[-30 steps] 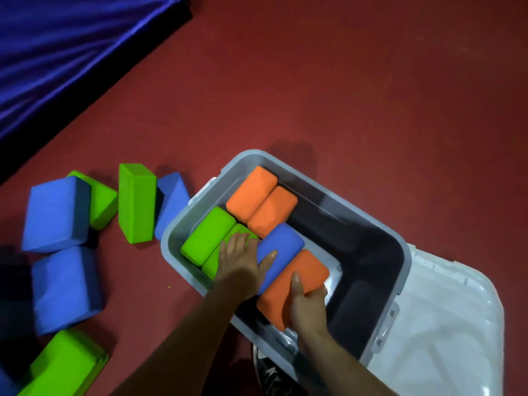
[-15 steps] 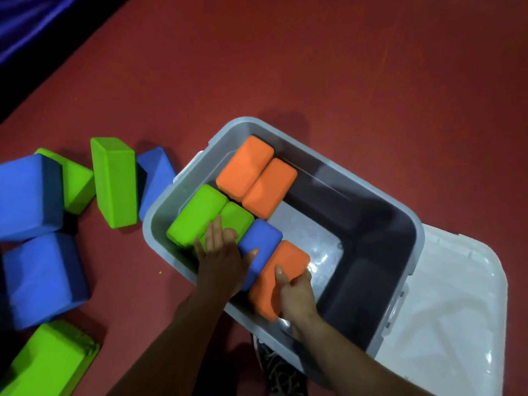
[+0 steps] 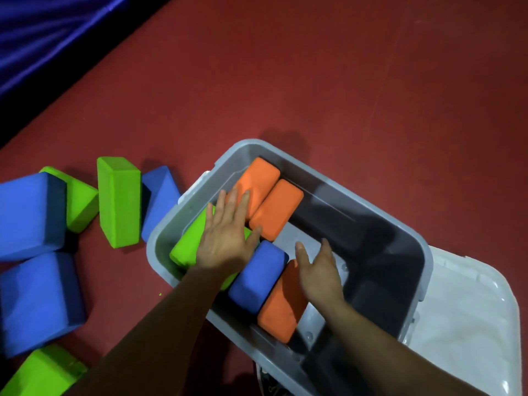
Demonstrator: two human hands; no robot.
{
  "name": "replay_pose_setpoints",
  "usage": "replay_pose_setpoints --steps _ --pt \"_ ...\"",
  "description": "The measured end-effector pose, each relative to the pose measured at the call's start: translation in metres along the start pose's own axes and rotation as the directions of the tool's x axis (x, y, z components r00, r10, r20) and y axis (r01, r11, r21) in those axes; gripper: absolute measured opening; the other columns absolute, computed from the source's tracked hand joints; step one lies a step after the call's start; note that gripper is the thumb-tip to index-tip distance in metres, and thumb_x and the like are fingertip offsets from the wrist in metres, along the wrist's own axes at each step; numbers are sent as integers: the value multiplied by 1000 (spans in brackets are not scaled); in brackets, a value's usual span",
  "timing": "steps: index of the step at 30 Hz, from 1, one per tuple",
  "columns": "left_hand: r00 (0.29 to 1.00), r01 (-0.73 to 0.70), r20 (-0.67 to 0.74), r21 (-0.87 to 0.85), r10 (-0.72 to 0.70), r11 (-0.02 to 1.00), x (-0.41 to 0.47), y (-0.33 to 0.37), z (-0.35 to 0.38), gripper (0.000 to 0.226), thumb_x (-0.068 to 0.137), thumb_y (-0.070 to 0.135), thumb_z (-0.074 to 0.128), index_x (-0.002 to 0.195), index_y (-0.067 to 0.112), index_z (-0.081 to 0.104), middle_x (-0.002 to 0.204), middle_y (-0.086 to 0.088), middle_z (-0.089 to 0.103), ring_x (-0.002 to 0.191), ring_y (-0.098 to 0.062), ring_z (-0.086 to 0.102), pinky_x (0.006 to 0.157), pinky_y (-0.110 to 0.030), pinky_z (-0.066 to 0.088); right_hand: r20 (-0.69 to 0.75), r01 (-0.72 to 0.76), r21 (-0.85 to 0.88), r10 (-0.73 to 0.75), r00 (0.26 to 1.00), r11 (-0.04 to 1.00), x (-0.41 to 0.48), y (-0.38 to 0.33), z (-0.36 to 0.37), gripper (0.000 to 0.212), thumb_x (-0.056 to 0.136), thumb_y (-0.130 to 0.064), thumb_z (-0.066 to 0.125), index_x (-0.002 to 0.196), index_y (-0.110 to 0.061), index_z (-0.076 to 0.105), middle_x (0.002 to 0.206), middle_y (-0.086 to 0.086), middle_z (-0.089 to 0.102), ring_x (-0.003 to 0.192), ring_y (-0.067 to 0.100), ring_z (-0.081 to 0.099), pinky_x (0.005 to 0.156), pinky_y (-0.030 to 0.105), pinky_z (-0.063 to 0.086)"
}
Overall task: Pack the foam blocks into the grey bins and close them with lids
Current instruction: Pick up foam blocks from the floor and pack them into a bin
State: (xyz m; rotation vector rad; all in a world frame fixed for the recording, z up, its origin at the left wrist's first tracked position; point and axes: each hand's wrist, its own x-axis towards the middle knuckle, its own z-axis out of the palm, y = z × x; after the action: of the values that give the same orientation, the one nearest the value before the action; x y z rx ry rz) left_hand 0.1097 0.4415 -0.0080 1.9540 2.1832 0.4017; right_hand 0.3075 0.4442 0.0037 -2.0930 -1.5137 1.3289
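A grey bin point(image 3: 425, 258) stands on the red floor with several foam blocks standing on edge along its left side. Two orange blocks point(image 3: 274, 207) fill the far corner. A green block point(image 3: 184, 247) lies under my left hand point(image 3: 225, 238), which is spread flat over it with fingers apart. A blue block point(image 3: 257, 277) and an orange block point(image 3: 281, 310) stand side by side at the near end. My right hand point(image 3: 320, 271) hovers open just above that orange block, holding nothing. The right half of the bin holds no blocks.
Loose blocks lie on the floor left of the bin: an upright green one point(image 3: 118, 201), a blue one point(image 3: 160, 198) leaning against the bin, two big blue ones point(image 3: 28, 215), more green ones point(image 3: 43, 372). A white lid point(image 3: 468, 324) lies right of the bin. Blue fabric point(image 3: 43, 32) at far left.
Both hands have let go of the blue and orange blocks, which now stand pushed down in the bin. My left hand slid up over the green block; my right hand lifted and opened.
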Motion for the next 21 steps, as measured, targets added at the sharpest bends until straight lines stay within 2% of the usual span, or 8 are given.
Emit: replay_pose_setpoints --steps 2,4,6,8,12,16,18,21 --pt "993 -35 114 41 30 999 23 -2 1 77 98 60 30 160 23 3 167 -6 -1 154 -30 -6 123 -50 -1 16 184 -16 -183 983 983 13 -21 6 68 102 -48 37 157 -14 17 164 7 17 151 19 16 119 32 18" --pt "977 -30 212 119 4 992 33 -8 14 78 98 65 22 160 23 -1 167 -6 -6 153 -30 -8 122 -51 -1 76 282 -55 -278 958 958 26 -37 19 62 104 -47 30 158 -17 18 166 3 10 152 15 9 120 32 14" --pt "982 -28 186 185 -7 982 32 -18 30 82 95 66 21 160 20 4 167 -9 -1 154 -31 -2 122 -54 5 169 310 -94 -291 942 946 38 -45 32 63 104 -50 24 158 -18 14 167 1 0 153 14 1 124 38 8" --pt "993 -30 118 224 4 974 30 -31 41 85 91 63 32 160 17 10 167 -10 6 153 -31 6 120 -56 12 262 322 -182 -269 927 929 49 -45 46 67 103 -55 19 159 -20 5 165 -3 -12 153 14 -8 123 48 0" --pt "995 -10 96 202 -10 979 40 -47 50 86 91 58 45 160 22 7 168 -6 5 154 -28 1 120 -56 12 295 322 -332 -226 928 887 55 -47 72 75 99 -62 13 158 -21 -8 161 -8 -28 152 17 -12 119 57 -4" --pt "987 5 156 172 -32 985 39 -42 48 82 92 57 35 160 23 4 168 -5 1 154 -28 -2 120 -57 11 291 265 -370 -160 943 890 50 -58 69 77 98 -64 16 158 -20 -7 162 -7 -26 152 24 -13 117 64 -1" --pt "977 -8 212 192 -34 981 39 -38 35 84 87 59 24 160 22 4 168 -6 -1 154 -28 -2 120 -58 9 284 251 -381 -146 948 890 50 -64 59 76 99 -63 17 159 -18 3 165 -2 -17 152 27 -11 117 65 0" --pt "946 -16 320 224 -58 974 31 -31 16 89 79 62 8 158 25 -9 167 -4 -13 153 -25 -13 121 -59 -3 258 240 -398 -143 956 886 40 -78 46 75 98 -64 17 158 -19 14 166 6 -3 152 31 -7 116 65 0"
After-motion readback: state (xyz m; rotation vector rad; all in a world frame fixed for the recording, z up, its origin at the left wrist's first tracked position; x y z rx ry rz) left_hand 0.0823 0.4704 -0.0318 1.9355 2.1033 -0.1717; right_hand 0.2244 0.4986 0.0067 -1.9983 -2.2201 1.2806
